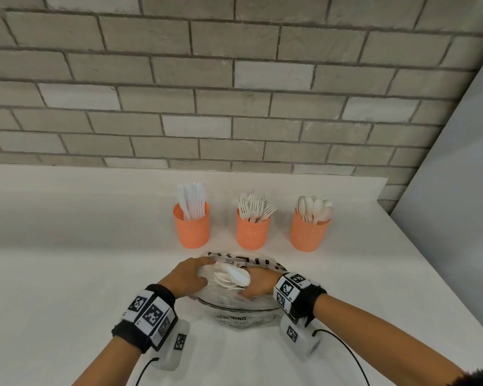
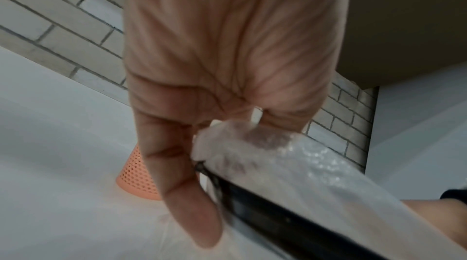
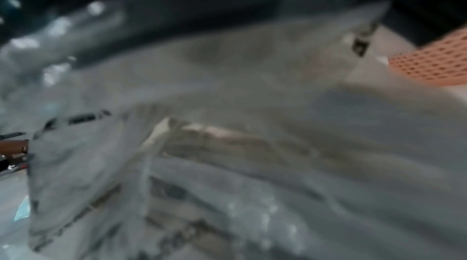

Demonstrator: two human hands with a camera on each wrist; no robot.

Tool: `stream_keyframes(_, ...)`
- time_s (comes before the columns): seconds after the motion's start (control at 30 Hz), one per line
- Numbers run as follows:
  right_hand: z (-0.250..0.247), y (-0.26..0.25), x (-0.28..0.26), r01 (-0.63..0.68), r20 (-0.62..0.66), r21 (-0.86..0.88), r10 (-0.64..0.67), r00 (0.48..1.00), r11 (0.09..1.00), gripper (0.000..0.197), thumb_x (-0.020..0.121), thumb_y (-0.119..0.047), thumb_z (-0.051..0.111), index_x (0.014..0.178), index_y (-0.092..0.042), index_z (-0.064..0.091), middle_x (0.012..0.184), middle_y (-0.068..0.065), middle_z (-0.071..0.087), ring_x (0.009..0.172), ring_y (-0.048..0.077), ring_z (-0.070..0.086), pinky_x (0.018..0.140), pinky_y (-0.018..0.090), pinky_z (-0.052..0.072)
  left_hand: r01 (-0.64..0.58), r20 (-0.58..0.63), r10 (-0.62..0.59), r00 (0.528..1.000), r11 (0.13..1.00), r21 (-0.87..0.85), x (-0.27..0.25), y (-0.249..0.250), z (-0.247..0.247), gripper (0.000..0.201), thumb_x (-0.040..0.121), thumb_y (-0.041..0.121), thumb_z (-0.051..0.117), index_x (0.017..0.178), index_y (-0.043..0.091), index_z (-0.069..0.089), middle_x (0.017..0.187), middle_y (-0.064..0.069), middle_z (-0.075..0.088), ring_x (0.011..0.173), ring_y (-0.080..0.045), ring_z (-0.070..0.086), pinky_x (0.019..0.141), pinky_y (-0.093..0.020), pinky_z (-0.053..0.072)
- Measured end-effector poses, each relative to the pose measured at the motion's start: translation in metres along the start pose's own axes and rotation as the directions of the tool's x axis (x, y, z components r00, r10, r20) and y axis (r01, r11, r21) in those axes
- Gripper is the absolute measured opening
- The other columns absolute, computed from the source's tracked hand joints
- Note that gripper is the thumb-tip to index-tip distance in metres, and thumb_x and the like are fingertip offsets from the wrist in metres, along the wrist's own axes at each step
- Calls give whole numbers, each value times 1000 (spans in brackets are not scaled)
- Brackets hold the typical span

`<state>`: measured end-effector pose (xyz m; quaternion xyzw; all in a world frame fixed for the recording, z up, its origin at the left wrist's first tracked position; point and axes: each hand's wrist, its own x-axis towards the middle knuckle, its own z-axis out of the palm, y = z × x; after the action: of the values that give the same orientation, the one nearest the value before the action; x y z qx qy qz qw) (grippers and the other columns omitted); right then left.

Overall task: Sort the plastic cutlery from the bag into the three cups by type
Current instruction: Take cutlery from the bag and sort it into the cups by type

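A clear plastic bag (image 1: 243, 312) with black print lies open on the counter near me. My left hand (image 1: 190, 274) pinches its left rim; in the left wrist view the fingers (image 2: 278, 122) hold the crumpled bag edge (image 2: 252, 136) and the thumb (image 2: 187, 194) lies beside it. My right hand (image 1: 258, 285) is inside the bag, its fingers curled on a stack of white spoons (image 1: 236, 277). Behind stand three orange mesh cups: the knife cup (image 1: 191, 228) on the left, the fork cup (image 1: 253, 232) in the middle, the spoon cup (image 1: 308, 232) on the right. The right wrist view is blurred bag plastic (image 3: 227, 104).
The white counter (image 1: 81, 246) runs back to a grey brick wall (image 1: 234, 93) and ends at an edge on the right (image 1: 430, 260). One orange cup (image 2: 136, 176) shows past my left thumb, another (image 3: 434, 60) at the right wrist view's edge. Cables trail from both wrist units.
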<state>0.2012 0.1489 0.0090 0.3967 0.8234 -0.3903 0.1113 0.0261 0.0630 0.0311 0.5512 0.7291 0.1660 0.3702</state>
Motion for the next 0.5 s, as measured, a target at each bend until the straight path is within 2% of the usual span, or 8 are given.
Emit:
stream_keyframes(0.07, -1, -2, -3, 42, -15, 21, -41, 999, 999, 36, 85, -11, 61, 120, -10, 53, 92, 3, 56, 83, 17, 50, 73, 20, 38, 45, -16, -46, 999, 997, -64, -1, 1, 1, 53, 87, 0, 42, 137, 19, 43, 144, -9, 34, 105, -24, 52, 56, -18, 56)
stream_keyframes(0.1, -2, -3, -5, 61, -30, 34, -60, 998, 998, 33, 85, -10, 61, 117, -10, 54, 88, 0, 54, 79, 15, 49, 67, 20, 38, 64, -30, -66, 997, 995, -81, -1, 2, 2, 51, 88, 0, 42, 135, 18, 44, 144, -10, 35, 100, -23, 52, 51, -17, 54)
stream_keyframes(0.2, -3, -3, -11, 111, -84, 92, -103, 991, 990, 34, 83, -12, 65, 115, -2, 57, 90, 7, 58, 82, 18, 53, 59, 16, 40, 75, -77, -86, 993, 988, -135, -2, 5, 5, 47, 88, 1, 42, 132, 16, 48, 139, -12, 41, 96, -22, 52, 50, -17, 54)
stream_keyframes(0.3, -3, -1, -15, 167, -172, 175, -137, 975, 970, 38, 81, -21, 69, 113, -2, 59, 94, 17, 69, 78, 16, 59, 63, 12, 43, 64, -97, -84, 992, 978, -198, -4, 9, 6, 45, 88, 1, 44, 130, 14, 49, 137, -13, 42, 97, -23, 52, 46, -15, 52)
stream_keyframes(0.33, -3, -1, -17, 187, -197, 213, -145, 970, 959, 38, 81, -22, 70, 112, -4, 59, 90, 15, 69, 74, 15, 59, 63, 13, 44, 58, -99, -82, 992, 973, -222, -4, 10, 6, 45, 88, 1, 44, 130, 14, 50, 136, -13, 44, 97, -24, 53, 46, -16, 53)
stream_keyframes(0.43, -4, -1, -20, 229, -307, 259, -145, 941, 938, 30, 77, -31, 75, 102, -22, 60, 78, -10, 61, 68, 2, 54, 61, 11, 40, 40, -97, -69, 993, 961, -273, -6, 13, 5, 42, 86, 0, 44, 125, 14, 53, 134, -13, 48, 95, -27, 58, 48, -19, 54)
stream_keyframes(0.5, -2, -2, -19, 241, -362, 295, -125, 924, 925, 27, 74, -35, 77, 91, -25, 58, 72, -14, 55, 62, -2, 49, 55, 11, 38, 30, -95, -58, 994, 961, -276, -8, 15, 6, 39, 87, 0, 45, 121, 13, 56, 138, -10, 44, 97, -27, 58, 48, -18, 54)
